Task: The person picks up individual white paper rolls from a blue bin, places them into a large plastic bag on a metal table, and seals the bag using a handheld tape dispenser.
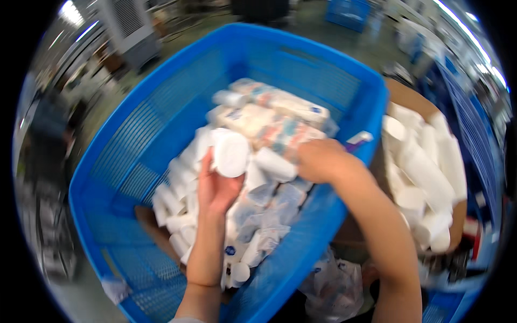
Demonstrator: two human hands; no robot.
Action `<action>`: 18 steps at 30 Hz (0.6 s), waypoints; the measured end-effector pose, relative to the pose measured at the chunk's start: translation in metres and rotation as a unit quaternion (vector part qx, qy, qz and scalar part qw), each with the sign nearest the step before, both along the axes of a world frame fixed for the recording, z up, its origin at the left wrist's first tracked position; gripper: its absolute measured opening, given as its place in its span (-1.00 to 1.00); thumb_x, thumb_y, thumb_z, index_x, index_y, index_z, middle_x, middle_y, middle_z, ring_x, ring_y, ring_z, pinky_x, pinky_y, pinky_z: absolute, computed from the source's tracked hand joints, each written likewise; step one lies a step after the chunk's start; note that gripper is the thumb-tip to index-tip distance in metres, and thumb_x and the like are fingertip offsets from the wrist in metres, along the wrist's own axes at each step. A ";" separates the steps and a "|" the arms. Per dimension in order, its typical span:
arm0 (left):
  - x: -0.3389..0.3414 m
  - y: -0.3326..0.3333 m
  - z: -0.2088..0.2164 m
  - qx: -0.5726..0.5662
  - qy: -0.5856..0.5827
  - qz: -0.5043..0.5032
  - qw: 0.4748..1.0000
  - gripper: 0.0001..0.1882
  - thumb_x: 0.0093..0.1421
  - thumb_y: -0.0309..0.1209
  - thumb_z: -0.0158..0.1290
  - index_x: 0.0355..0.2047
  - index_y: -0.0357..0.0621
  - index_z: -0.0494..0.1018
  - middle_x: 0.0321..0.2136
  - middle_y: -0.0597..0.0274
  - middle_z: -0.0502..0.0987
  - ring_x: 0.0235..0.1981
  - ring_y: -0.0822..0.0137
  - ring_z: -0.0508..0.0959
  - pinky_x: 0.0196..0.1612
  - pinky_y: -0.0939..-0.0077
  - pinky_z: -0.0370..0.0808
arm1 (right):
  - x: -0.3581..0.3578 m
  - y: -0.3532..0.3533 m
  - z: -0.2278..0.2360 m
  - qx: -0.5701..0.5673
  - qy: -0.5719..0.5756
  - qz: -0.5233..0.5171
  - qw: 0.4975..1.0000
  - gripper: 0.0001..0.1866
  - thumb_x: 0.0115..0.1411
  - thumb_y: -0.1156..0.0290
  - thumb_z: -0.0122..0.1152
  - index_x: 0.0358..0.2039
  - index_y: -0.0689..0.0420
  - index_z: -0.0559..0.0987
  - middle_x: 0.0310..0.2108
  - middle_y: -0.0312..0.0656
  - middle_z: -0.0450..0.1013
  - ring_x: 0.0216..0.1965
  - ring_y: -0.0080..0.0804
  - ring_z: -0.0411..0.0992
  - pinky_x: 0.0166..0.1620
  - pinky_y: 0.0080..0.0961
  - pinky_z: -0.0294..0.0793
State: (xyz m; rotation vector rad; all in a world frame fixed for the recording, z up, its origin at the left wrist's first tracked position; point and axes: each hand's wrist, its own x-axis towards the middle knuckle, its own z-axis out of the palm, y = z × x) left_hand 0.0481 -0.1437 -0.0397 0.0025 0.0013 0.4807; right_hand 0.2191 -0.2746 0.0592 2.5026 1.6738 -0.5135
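My left hand (219,188) is closed around a thick white roll (231,155), its round end turned up toward me. Beneath it many white rolls (183,172) lie heaped in a large blue plastic basket (137,134). My right hand (320,160) reaches over the basket's right side, against clear printed plastic packs (285,129) of white goods. Its fingers point down and are blurred, so what they grip, if anything, is unclear. A loose white roll (276,164) lies between my two hands. More crumpled clear plastic (285,202) covers rolls below it.
An open cardboard box (398,94) filled with longer white rolls (428,167) stands right of the basket. A purple-and-white object (359,140) rests at the basket's right rim. Clear plastic bags (336,285) lie near my body. Another blue crate (347,13) is on the floor far off.
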 end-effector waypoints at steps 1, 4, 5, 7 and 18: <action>0.004 -0.003 0.011 0.086 -0.007 -0.032 0.996 -0.63 0.21 -0.24 -0.09 -0.02 -0.10 0.34 -0.04 0.20 0.43 -0.01 0.24 0.42 0.11 0.19 0.30 | -0.004 0.002 0.002 -0.017 0.007 0.017 1.000 -0.66 -0.06 0.33 0.10 -0.21 0.07 0.54 -0.26 -0.06 0.50 -0.21 -0.19 0.48 -0.18 -0.27 0.44; 0.034 -0.034 0.068 0.179 0.064 -0.079 0.979 -0.61 0.23 -0.23 -0.12 0.01 -0.13 0.31 -0.09 0.16 0.47 -0.06 0.24 0.47 0.04 0.21 0.39 | 0.001 0.020 -0.022 -0.056 -0.026 0.047 0.997 -0.61 -0.02 0.33 0.12 -0.12 0.05 0.52 -0.10 -0.15 0.45 -0.08 -0.20 0.43 -0.10 -0.18 0.39; 0.044 -0.043 0.083 0.226 0.065 -0.113 0.965 -0.58 0.23 -0.20 -0.13 0.03 -0.15 0.29 -0.10 0.09 0.46 -0.11 0.21 0.51 -0.07 0.29 0.49 | 0.005 0.020 -0.039 0.048 0.027 0.016 0.998 -0.64 0.00 0.37 0.11 -0.12 0.06 0.53 -0.03 -0.12 0.41 -0.04 -0.23 0.41 -0.06 -0.16 0.37; 0.081 -0.081 0.116 0.296 0.068 -0.108 0.947 -0.55 0.22 -0.18 -0.11 0.03 -0.19 0.27 -0.12 0.04 0.46 -0.14 0.22 0.53 -0.15 0.37 0.54 | 0.010 0.012 -0.045 0.048 0.014 0.012 0.999 -0.64 0.00 0.38 0.10 -0.13 0.07 0.53 -0.05 -0.11 0.41 -0.06 -0.22 0.42 -0.06 -0.18 0.38; 0.204 -0.169 0.187 0.633 0.022 -0.203 0.747 -0.61 0.17 -0.26 0.02 -0.14 -0.36 0.36 -0.30 0.07 0.52 -0.28 0.32 0.55 -0.17 0.53 0.49 | -0.008 0.017 -0.032 0.045 0.003 0.040 0.998 -0.67 -0.03 0.44 0.04 -0.20 0.15 0.54 -0.16 -0.01 0.45 -0.15 -0.17 0.45 -0.11 -0.23 0.41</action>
